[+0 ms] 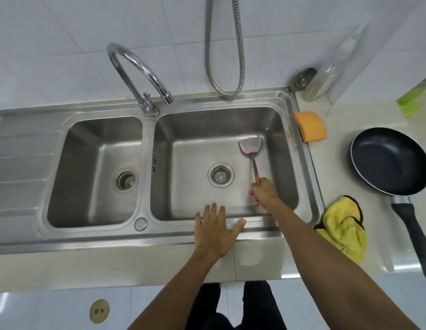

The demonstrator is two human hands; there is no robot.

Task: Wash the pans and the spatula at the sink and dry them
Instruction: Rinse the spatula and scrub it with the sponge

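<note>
A metal spatula (251,148) with a red smear on its blade lies inside the right basin of the steel sink (309,163), blade toward the back right. My right hand (264,190) grips its wooden handle. My left hand (215,231) rests flat on the sink's front rim, fingers spread, holding nothing. A black frying pan (390,160) sits on the counter to the right, its handle pointing toward me. A yellow cloth (345,228) lies crumpled beside the sink, and an orange sponge (310,126) sits at the basin's back right corner.
The curved tap (140,72) stands behind the divider, spout over the right basin; no water runs. A metal hose (223,51) hangs on the tiled wall. The left basin (93,172) holds nothing. A clear bottle (326,79) stands in the back right corner.
</note>
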